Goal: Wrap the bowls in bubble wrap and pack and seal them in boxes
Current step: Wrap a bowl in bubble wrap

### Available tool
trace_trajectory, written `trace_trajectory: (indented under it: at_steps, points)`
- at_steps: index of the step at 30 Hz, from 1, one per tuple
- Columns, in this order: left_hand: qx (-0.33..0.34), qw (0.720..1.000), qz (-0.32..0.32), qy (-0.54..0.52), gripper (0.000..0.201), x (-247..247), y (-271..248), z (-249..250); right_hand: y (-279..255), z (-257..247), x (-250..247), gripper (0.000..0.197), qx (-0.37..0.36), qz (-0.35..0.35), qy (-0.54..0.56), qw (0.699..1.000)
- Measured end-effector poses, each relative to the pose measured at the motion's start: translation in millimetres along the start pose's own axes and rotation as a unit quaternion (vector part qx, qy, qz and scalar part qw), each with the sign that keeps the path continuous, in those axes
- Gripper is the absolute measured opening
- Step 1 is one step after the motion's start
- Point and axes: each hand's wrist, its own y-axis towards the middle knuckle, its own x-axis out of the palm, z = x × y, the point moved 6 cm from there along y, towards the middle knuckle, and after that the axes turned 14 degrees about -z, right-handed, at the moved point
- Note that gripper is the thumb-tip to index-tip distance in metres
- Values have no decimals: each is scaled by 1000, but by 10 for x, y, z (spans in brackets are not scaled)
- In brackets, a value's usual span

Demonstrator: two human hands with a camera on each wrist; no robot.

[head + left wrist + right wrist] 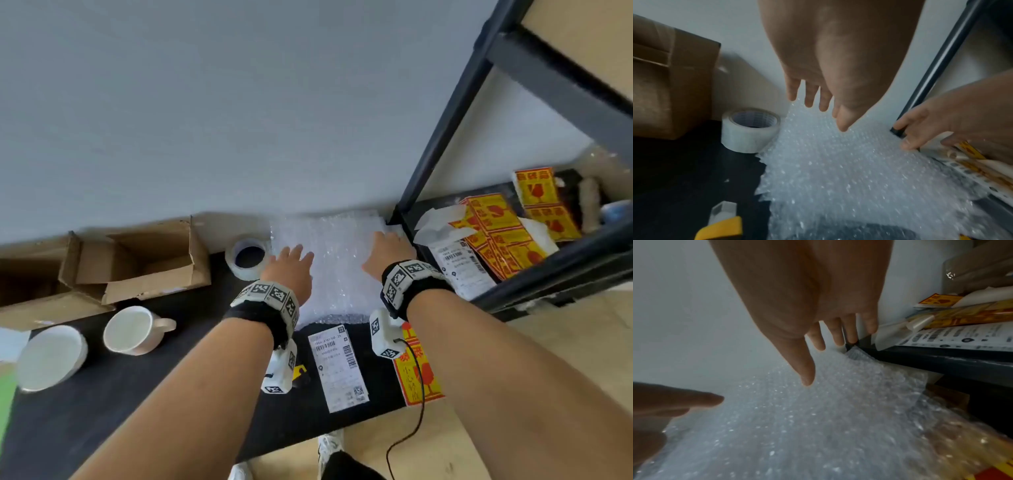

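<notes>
The bubble wrap point(337, 260) lies flat on the black tabletop point(137, 394), against the wall and between the tape roll point(248, 256) and the shelf frame point(442, 137). The left hand point(291, 270) is extended over the sheet's left part, fingers straight and spread, gripping nothing; the left wrist view shows the fingertips point(809, 100) above the wrap. The right hand point(388, 253) is over the sheet's right edge beside the frame post, fingers straight, holding nothing; contact with the wrap cannot be confirmed. A white bowl point(51, 356) and a white cup point(132, 330) stand on the tabletop to the left, well apart from the wrap. An open cardboard box point(147, 263) sits behind them. A shipping label point(337, 368) and a yellow-red sticker point(416, 377) lie near the front edge. A yellow utility knife point(721, 225) lies just left of the wrap.
</notes>
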Motion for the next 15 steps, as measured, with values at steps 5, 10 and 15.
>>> trace_trajectory:
  at_steps: [5, 10, 15]
  points:
    - [-26, 995, -93, 5, 59, 257, 161, 147, 124, 204, 85, 68, 26, -31, 24, 999]
    - [-41, 993, -106, -26, 61, 294, 163, 176, 173, 263, -28, 39, 9, 44, 38, 998]
    - [-37, 997, -64, -33, 53, 54, 81, 207, 109, 135, -195, 12, -42, 55, 60, 996]
